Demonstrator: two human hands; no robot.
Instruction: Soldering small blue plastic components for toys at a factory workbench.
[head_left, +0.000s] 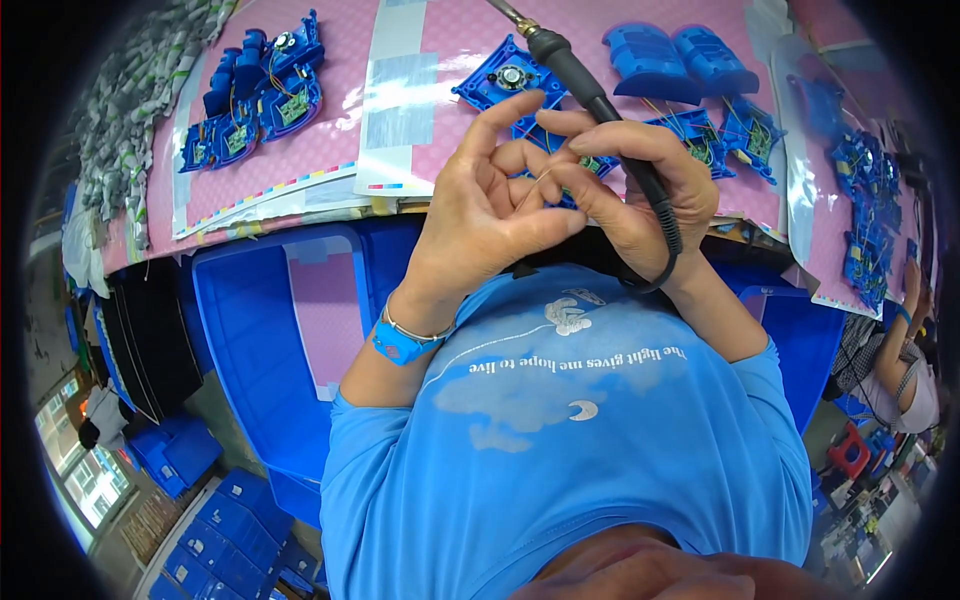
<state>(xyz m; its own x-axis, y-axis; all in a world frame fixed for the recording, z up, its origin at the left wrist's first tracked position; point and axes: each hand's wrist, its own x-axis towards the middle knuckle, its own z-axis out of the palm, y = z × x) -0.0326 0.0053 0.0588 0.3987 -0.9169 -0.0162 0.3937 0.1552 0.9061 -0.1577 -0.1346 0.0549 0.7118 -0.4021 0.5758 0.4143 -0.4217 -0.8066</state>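
A soldering iron [572, 72] with a black handle rests across my right hand [655, 190], whose fingers are closed around it. Its metal end points up and away, and its cord drops past my wrist. Between my two hands runs a thin light wire [543, 181]. My right thumb and a fingertip pinch one part of it, while the curled fingers of my left hand [485, 200] close on the other part. Just beyond my fingers lies an opened blue plastic housing [508, 77] with a round speaker-like part. My hands partly cover another blue piece with a circuit board.
More opened blue housings with green boards and wires lie at left [290, 105] and right [750, 140]. Blue curved shells [652, 62] stand behind. Grey bundled parts [135, 110] pile up far left. A blue bin [235, 330] sits below the table edge. Another person's arm [893, 350] shows far right.
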